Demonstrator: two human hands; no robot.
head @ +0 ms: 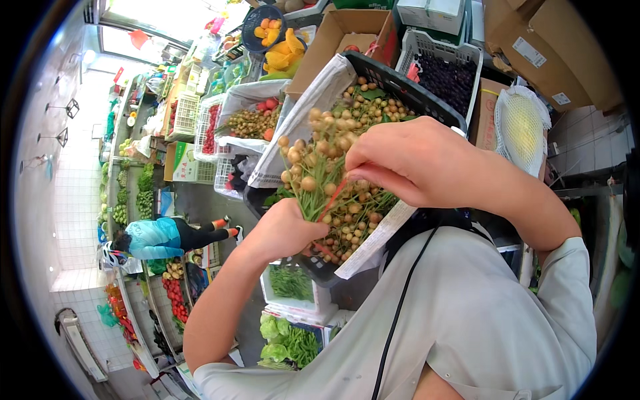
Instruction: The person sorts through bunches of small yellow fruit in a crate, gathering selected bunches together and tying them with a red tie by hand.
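My left hand [287, 227] is closed around the green stems of a bunch of longans [312, 165], whose round tan fruits fan out above it. A red tie [334, 199] runs from those stems up to my right hand [410, 162], which pinches its upper end between thumb and fingertips. Both hands are over a black plastic crate [430, 102] lined with white sheeting. More longans [350, 230] with stems and some leaves lie in the crate. The bunch hides part of them.
Dark grapes [445, 80] fill a white crate behind. An open cardboard box [320, 45] and a netted yellowish fruit [522, 122] stand near it. Leafy greens [295, 345] and a foam box of green vegetables [290, 282] sit below left. Another person [155, 237] bends at the vegetable shelves.
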